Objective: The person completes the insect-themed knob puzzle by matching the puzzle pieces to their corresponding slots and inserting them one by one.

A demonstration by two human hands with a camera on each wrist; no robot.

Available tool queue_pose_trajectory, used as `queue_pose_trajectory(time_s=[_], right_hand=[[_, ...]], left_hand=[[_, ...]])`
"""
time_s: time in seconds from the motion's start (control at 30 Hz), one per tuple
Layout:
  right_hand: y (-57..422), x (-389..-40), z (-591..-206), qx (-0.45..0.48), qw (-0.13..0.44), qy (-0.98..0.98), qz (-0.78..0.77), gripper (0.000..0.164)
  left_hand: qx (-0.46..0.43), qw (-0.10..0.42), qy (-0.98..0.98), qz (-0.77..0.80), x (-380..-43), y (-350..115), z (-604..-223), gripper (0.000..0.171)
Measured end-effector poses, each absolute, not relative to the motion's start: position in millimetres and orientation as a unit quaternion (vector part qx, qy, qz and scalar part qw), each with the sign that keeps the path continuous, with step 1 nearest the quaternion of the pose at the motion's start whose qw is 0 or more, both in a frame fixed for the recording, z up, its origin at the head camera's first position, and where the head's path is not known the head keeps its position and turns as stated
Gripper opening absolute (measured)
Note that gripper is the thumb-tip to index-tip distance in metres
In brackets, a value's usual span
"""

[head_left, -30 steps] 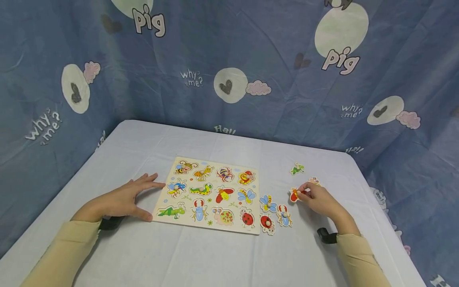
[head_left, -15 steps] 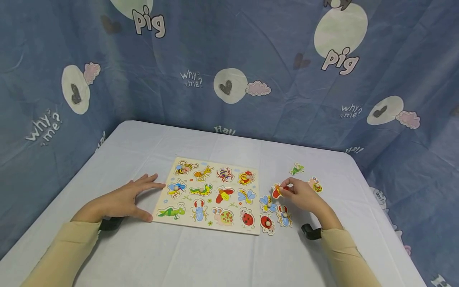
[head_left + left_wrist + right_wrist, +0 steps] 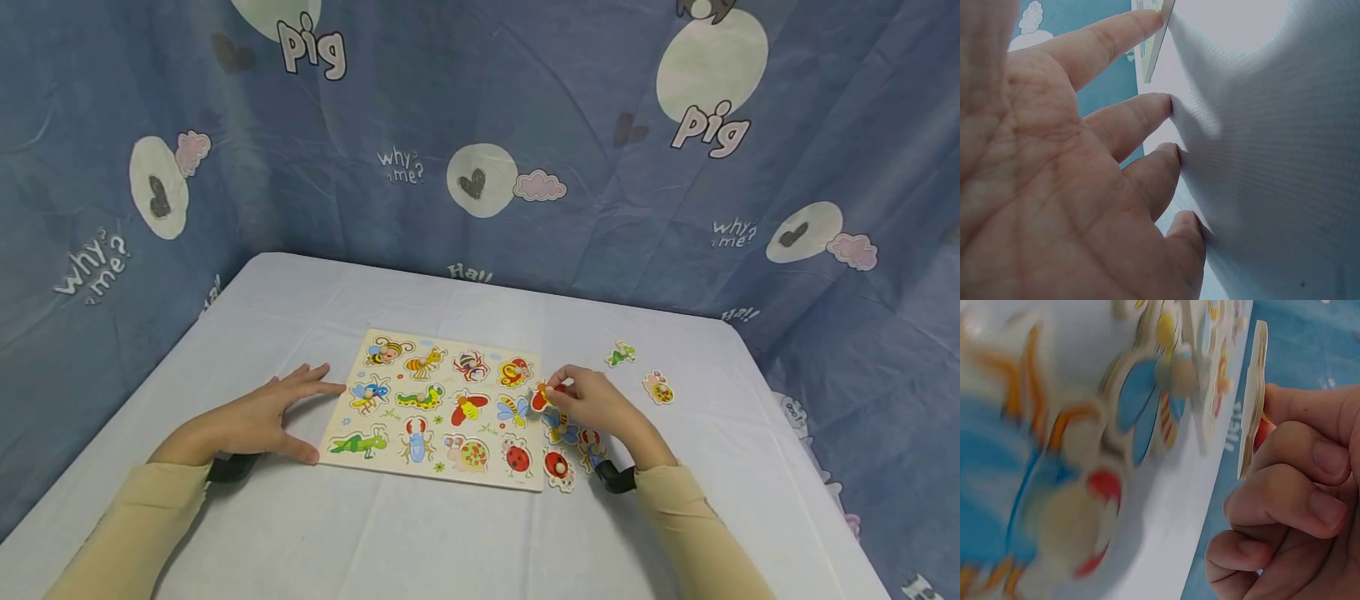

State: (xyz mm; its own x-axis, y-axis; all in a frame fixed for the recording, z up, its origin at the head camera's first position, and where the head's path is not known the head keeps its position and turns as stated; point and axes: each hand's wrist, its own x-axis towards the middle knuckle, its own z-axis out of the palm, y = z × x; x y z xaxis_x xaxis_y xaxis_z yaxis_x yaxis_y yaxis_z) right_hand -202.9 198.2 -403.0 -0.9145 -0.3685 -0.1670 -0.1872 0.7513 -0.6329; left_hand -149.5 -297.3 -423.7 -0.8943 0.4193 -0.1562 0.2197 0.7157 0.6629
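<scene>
An insect puzzle board (image 3: 495, 473) lies on the table, with printed bugs in three rows; knobs show on the top row and on the left two of the middle row. My left hand (image 3: 258, 414) is spread at its left edge, fingers fairly straight, thumb and index fingertips at the corner and side. In the right hand (image 3: 600, 407) thumb and fingers pinch a red firefly puzzle piece (image 3: 539, 398), held up beside the board's right edge. The right wrist view shows this piece (image 3: 1254, 394) edge-on, above the table. Below the hand lie a dragonfly piece (image 3: 558, 428) and a blue stag beetle piece (image 3: 589, 450).
A ladybug piece (image 3: 558, 467) lies at the board's lower right corner. Farther right are a green grasshopper piece (image 3: 620, 353) and a snail piece (image 3: 660, 388). Blue printed cloth (image 3: 480, 233) hangs behind the white table (image 3: 420, 542).
The right hand has carried the firefly piece left, from near the snail piece to the board's right edge. The snail piece is now uncovered. The left hand stays where it was.
</scene>
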Motion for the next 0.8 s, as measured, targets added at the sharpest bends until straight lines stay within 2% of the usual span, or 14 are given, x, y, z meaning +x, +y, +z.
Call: queue_pose_trajectory(time_s=[0.8], right_hand=[[128.3, -203.5, -406.3, -0.211, 0.158, 0.914, -0.309, 0.017]], left_hand=[[0.175, 0.149, 0.914, 0.335, -150.2, -297.5, -424.4, 0.105]])
